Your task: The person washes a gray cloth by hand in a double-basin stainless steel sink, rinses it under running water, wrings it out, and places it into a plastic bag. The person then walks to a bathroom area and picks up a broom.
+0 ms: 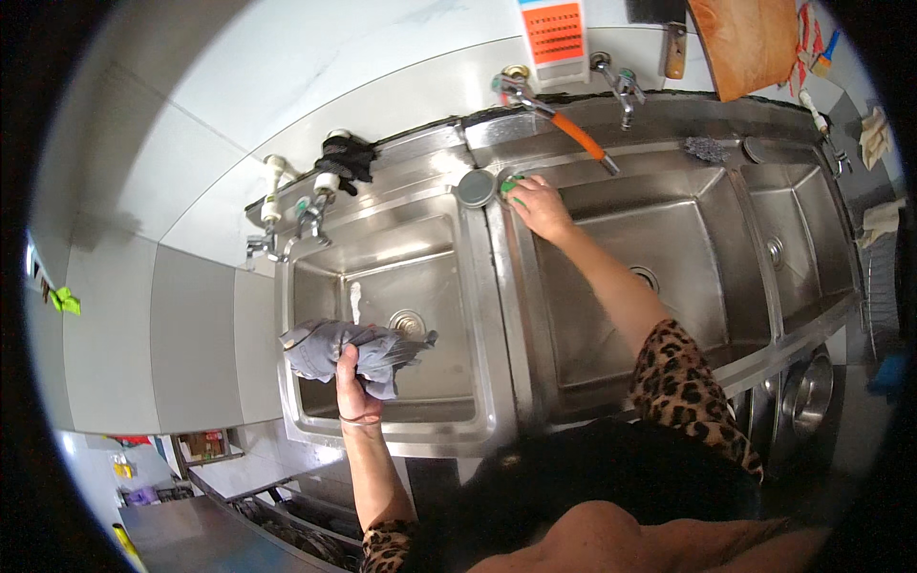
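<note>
Gripped in my left hand (356, 394) is a crumpled grey cloth (311, 351), held above the left stainless steel sink basin (437, 279). Its loose end hangs partly over the basin's drain strainer (407, 322). My right hand (543, 208) reaches to the back ledge, fingers closed on a small green item (510, 185), perhaps a scouring pad; most of it is hidden. Just left of those fingers lies a round grey lid (476, 188). My right forearm passes over the wide middle basin (609, 243).
An orange hose (577, 136) hangs from a wall tap above the middle basin. Metal taps (311, 218) and a black glove (347, 159) are at the back left. Steel wool (706, 149) rests on the rear ledge. A cleaver (675, 54) and a wooden cutting board (749, 43) hang on the wall.
</note>
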Tool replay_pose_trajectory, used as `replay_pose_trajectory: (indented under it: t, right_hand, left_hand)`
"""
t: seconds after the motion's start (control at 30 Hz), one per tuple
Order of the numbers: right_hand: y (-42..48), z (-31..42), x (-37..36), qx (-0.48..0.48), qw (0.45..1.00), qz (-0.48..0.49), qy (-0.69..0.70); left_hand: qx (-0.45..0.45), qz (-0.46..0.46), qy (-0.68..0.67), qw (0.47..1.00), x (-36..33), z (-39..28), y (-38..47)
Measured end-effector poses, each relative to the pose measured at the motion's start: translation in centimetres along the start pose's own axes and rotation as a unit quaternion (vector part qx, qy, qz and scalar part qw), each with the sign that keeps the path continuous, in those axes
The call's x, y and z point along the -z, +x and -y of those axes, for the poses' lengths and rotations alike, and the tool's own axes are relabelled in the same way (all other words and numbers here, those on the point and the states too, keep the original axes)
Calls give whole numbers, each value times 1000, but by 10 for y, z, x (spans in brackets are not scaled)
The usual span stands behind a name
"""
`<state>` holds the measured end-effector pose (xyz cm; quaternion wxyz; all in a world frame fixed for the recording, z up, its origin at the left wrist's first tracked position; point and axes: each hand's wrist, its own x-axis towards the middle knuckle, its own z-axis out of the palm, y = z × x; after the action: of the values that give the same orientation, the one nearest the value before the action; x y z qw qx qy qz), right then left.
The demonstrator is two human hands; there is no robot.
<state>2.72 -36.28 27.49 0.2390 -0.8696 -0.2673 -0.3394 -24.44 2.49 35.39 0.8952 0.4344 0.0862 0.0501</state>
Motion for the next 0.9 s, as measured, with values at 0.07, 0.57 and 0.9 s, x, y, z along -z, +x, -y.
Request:
replay_pose_trajectory:
  t: [0.07, 0.57, 0.9]
  right_hand:
    - [-2, 1, 10, 6, 987, 121, 108]
    - [-51, 185, -3, -334, 492, 317, 739]
    - [-83, 386, -162, 227, 844, 348, 339]
  left_hand:
    - [-21, -13, 15, 1000, 5, -10, -12]
    - [-17, -84, 18, 996, 25, -64, 95]
    - [28, -33, 111, 993, 27, -101, 120]
